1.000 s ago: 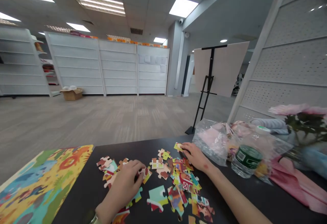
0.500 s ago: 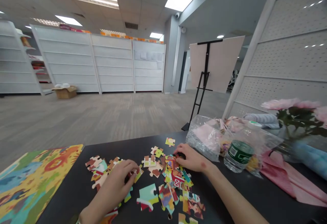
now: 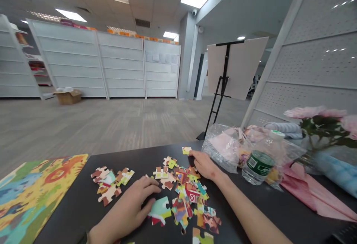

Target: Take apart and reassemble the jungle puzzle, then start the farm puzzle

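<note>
Puzzle pieces (image 3: 167, 182) lie in loose groups on the black tabletop (image 3: 75, 207). Half a second ago the right hand (image 3: 203, 164) was bent over the heap (image 3: 192, 196); now its index finger reaches to the edge of a lone yellow-and-white piece (image 3: 185, 150) at the far side, well apart from most of the others. The remaining fingers curl underneath, so I cannot tell whether this grip has hold of the piece or only touches it.

The left hand (image 3: 136, 203) has moved off the left cluster (image 3: 107, 184), whose brown, cream and red pieces now show more fully. Its grip is loose: thumb and fingers stand apart with dark surface visible between them, and nothing seems held. The thumb is at the edge of a large teal piece (image 3: 161, 207), seemingly touching it.

For the work, this appears to put the attention on the outlying piece and the teal one, while the left cluster lies untouched. The heap, between the forearms, is overlapped and jumbled. An illustrated animal sheet (image 3: 50, 188) lies to the left; a green-labelled bottle (image 3: 256, 168) stands at right, beyond the right forearm.
</note>
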{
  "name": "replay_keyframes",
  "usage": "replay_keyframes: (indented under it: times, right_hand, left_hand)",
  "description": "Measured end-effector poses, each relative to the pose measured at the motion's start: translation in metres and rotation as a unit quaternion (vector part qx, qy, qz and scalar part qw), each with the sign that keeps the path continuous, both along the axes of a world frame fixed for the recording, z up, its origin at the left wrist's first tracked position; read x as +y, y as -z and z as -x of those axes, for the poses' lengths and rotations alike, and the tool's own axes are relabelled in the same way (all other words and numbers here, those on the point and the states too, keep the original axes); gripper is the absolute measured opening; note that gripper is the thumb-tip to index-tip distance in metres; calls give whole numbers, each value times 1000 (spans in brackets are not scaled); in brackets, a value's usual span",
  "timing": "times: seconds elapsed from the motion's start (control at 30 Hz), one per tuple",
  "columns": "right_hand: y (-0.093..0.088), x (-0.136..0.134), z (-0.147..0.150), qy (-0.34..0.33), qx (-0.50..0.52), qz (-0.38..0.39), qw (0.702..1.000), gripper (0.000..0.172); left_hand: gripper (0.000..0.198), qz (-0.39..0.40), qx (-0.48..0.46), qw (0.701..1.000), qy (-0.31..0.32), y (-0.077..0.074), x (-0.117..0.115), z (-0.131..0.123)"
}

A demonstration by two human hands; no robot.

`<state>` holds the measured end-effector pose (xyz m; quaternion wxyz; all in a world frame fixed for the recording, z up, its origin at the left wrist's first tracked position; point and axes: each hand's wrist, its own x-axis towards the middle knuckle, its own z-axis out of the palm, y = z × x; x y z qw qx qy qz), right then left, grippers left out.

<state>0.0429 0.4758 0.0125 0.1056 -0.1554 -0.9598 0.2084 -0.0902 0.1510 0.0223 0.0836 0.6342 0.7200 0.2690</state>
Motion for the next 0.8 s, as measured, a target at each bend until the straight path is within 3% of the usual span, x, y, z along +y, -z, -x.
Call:
replay_keyframes:
  times: [0.23, 0.3, 0.43, 0.67, 0.8]
  right_hand:
    - [-9, 7, -20, -19, -18, 45, 999, 70]
    - [-9, 9, -23, -18, -21, 49, 998, 60]
    - [-5, 14, -19, 7, 7, 34, 999, 25]
    - [-1, 26, -14, 43, 43, -6, 998, 20]
    - [-3, 25, -19, 31, 49, -6, 998, 27]
  left_hand:
    - [27, -1, -3, 1000, -6, -1, 0, 2]
    - [27, -7, -8, 1000, -5, -1, 0, 2]
    - [28, -24, -17, 1000, -5, -2, -2, 1]
    - [31, -49, -26, 998, -8, -3, -2, 0]
    - [32, -52, -19, 998, -12, -2, -1, 1]
